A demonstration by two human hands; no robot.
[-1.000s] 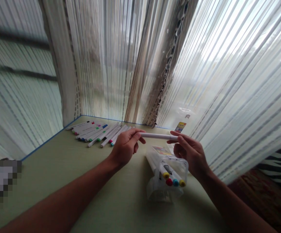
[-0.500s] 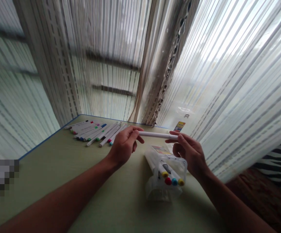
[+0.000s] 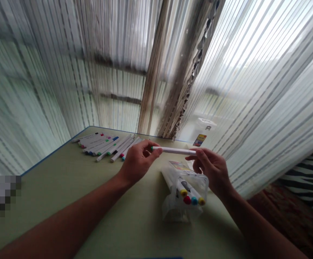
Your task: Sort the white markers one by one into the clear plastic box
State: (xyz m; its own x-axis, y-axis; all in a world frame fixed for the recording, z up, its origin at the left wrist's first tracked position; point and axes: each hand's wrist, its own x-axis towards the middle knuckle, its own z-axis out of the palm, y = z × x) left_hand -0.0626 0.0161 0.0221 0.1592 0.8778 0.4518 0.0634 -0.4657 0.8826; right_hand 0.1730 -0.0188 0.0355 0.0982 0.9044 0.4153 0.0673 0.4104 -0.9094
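A white marker with a green tip at its left end is held level between my two hands, above the table. My left hand pinches it near the green end, thumb along the barrel. At the other end my right hand grips it between thumb and fingers. Just below stands a clear plastic case, lying tilted, with a few markers inside whose yellow, red and blue ends face me. Left of my left hand, several white markers with coloured caps lie in a loose row.
The pale green table has a blue edge. Sheer striped curtains hang behind it. A clear container with a yellow-and-blue label stands at the back right. Zebra-striped cloth shows at the far right.
My left fingers have shifted on the marker, and its green end now shows. My right hand keeps hold of the other end. The view has turned slightly.
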